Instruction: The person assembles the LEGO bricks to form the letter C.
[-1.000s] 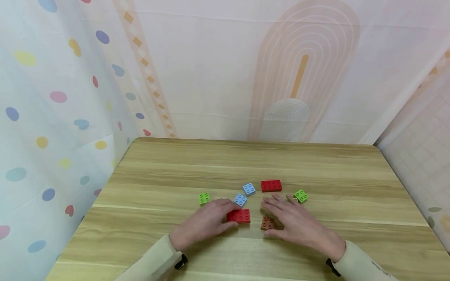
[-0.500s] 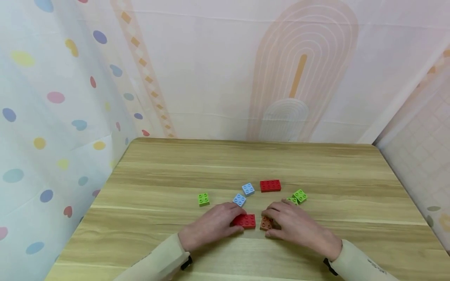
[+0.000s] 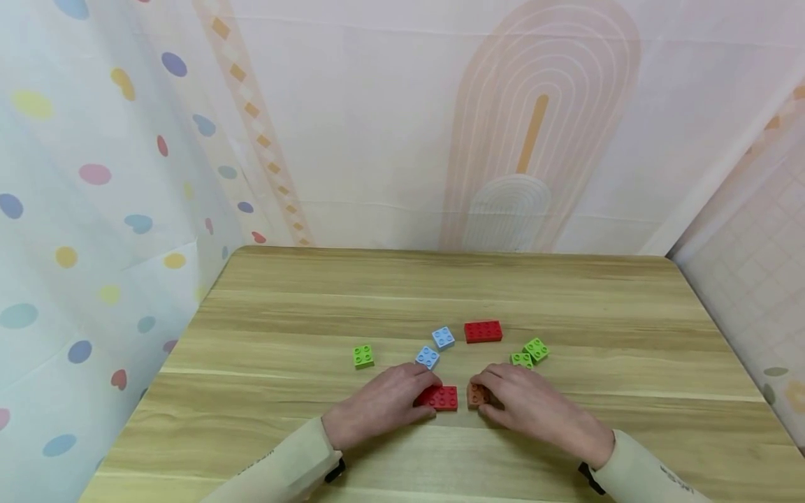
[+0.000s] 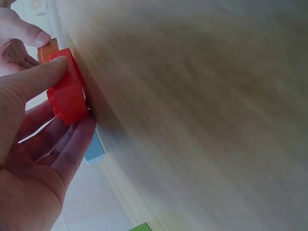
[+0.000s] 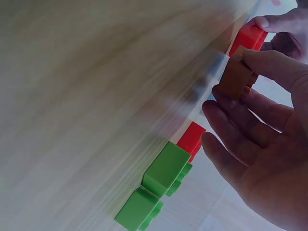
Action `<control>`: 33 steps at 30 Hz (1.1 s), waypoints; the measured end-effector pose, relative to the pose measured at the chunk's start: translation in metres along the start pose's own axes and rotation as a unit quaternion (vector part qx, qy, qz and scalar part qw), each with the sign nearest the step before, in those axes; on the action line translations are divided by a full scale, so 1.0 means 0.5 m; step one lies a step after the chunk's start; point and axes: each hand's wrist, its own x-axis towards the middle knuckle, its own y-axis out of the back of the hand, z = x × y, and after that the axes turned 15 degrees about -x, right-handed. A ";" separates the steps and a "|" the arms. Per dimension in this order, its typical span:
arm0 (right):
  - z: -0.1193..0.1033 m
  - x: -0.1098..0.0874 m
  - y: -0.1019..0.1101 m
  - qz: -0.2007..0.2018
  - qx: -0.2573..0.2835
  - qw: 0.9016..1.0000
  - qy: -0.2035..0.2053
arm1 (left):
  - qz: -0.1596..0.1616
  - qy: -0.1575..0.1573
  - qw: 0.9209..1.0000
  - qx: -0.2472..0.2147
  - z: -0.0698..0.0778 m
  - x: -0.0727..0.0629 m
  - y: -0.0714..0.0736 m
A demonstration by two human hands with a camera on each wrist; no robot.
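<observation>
Between thumb and fingers, my left hand (image 3: 385, 404) pinches a long red toy brick (image 3: 445, 398), studs up, low over the table. In the left wrist view the thumb lies along one side of this red brick (image 4: 70, 96) and the fingers along the other. My right hand (image 3: 534, 405) pinches a small brown brick (image 3: 476, 396) just to the right of the red one, a narrow gap between them in the head view. The right wrist view shows the brown brick (image 5: 235, 79) between the thumb and a fingertip, the other fingers spread loosely.
Beyond the hands lie two light blue bricks (image 3: 427, 358) and a second long red brick (image 3: 483, 332). One green brick (image 3: 363, 357) lies to the left; two green bricks (image 3: 536, 350) sit together on the right. A patterned curtain (image 3: 377, 140) hangs behind the wooden table (image 3: 302, 279).
My left hand has moved right and slightly nearer with the red brick, toward the brown one. My right hand's fingers have closed onto the brown brick, which has turned slightly.
</observation>
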 end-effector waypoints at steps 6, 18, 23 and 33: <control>-0.003 0.003 0.000 0.011 0.012 1.000 -0.008 | -0.003 0.003 1.000 -0.006 -0.002 0.000 0.000; -0.012 0.009 0.007 0.034 0.027 0.999 -0.016 | -0.011 0.016 1.000 -0.021 -0.002 -0.002 0.001; -0.018 0.015 0.008 0.037 0.032 0.999 -0.015 | -0.025 0.033 0.998 -0.052 -0.005 -0.010 0.007; -0.033 0.026 0.008 0.022 0.049 0.998 -0.014 | -0.041 0.044 0.994 -0.094 -0.018 -0.023 0.015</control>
